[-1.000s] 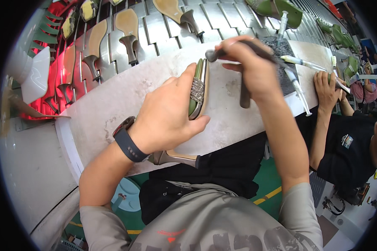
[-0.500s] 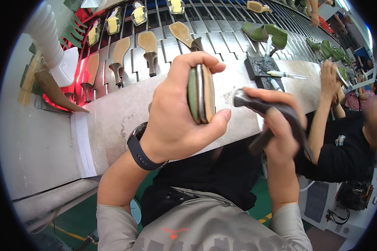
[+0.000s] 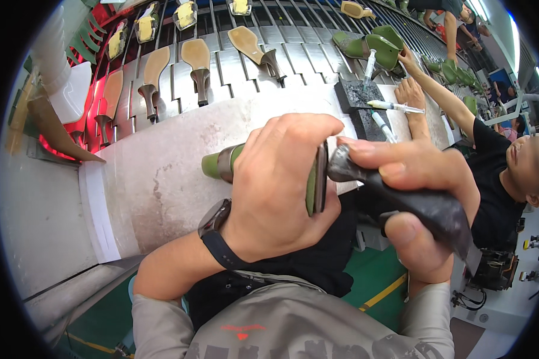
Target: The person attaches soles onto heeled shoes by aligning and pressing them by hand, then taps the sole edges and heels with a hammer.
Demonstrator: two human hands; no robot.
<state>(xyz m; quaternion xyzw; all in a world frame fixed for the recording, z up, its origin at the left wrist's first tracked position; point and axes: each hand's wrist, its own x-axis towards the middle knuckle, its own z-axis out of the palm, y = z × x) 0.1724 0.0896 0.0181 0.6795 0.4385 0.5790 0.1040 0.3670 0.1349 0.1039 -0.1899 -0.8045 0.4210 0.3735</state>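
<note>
A green shoe (image 3: 311, 194) is gripped by the left hand (image 3: 278, 179) at centre; just beside it, at three o'clock, a dark hammer (image 3: 422, 206) is clasped by the right hand (image 3: 446, 176)

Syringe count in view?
3: a near-upright syringe at the black block, a yellow-tipped syringe pointing out to the block's right, and a slanted syringe just below that. Others may be hidden behind the hands.
</note>
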